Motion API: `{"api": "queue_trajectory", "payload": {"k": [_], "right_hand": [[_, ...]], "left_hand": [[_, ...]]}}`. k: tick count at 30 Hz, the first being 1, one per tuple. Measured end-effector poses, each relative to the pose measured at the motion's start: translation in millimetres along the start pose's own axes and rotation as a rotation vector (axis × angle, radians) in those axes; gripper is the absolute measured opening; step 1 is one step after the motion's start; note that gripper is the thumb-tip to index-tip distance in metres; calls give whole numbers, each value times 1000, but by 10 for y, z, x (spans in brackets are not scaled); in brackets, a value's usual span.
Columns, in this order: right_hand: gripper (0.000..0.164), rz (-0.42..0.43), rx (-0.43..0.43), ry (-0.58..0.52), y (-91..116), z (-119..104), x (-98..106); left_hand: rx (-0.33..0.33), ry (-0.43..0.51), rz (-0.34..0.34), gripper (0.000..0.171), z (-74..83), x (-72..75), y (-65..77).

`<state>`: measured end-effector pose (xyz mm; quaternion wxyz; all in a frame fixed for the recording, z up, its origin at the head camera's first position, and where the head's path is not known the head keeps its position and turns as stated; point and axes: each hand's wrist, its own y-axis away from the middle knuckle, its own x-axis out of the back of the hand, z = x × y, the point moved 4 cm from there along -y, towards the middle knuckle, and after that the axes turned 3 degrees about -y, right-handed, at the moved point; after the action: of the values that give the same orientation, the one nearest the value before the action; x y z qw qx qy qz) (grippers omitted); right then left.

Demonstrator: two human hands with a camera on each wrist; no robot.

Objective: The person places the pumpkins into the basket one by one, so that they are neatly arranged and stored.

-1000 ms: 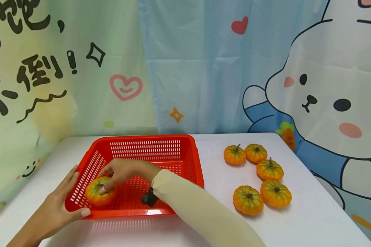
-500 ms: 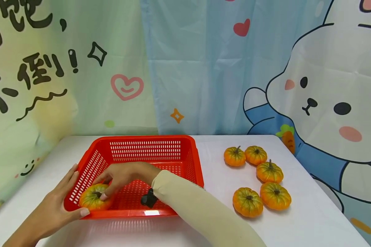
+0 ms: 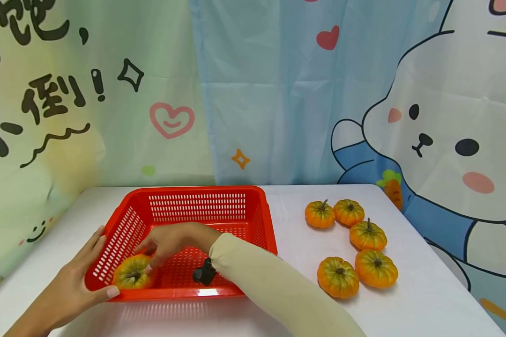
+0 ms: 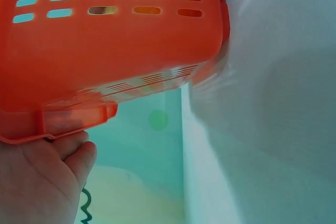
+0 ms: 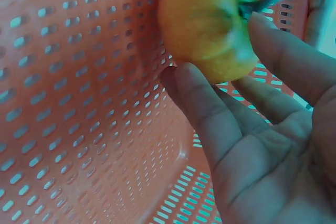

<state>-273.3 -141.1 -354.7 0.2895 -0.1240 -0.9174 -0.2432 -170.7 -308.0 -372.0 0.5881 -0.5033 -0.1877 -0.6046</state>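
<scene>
A red plastic basket point(image 3: 211, 204) with slotted walls stands on the white table. My left hand point(image 3: 69, 285) rests against its near left corner, thumb along the front rim and straight fingers along the left side. In the left wrist view, fingers point(image 4: 79, 156) of that hand lie at the basket's rim. An orange pumpkin point(image 3: 132, 273) with a dark stem sits inside the basket, in the near left corner. My right hand point(image 3: 170, 241) reaches in from the right, with loosely spread fingers at the pumpkin's side. In the right wrist view, the thumb tip is beside the stem.
Several more small pumpkins point(image 3: 368, 234) lie on the table point(image 3: 291, 262) right of the basket. A black wrist camera point(image 3: 204, 271) hangs under the right wrist, low inside the basket. Behind the table hangs a printed curtain point(image 3: 253, 93).
The pumpkin has moved down into the near left corner, then turned and shifted slightly right as the right hand's fingers loosened. The left hand has stayed at the basket's corner.
</scene>
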Motion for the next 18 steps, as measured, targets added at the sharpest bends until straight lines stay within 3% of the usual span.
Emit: {"api": "queue_trajectory", "payload": {"k": [5, 9, 13, 18], "right_hand": [[49, -57, 20, 40, -20, 13, -27], [54, -51, 24, 78, -33, 25, -17], [62, 17, 4, 118, -10, 38, 25], [61, 139, 56, 121, 118, 27, 184]], "left_hand": [[12, 9, -6, 104, -1, 3, -1], [-1, 16, 7, 104, 9, 13, -4], [11, 12, -3, 103, 10, 13, -8], [37, -1, -28, 102, 2, 0, -28]]}}
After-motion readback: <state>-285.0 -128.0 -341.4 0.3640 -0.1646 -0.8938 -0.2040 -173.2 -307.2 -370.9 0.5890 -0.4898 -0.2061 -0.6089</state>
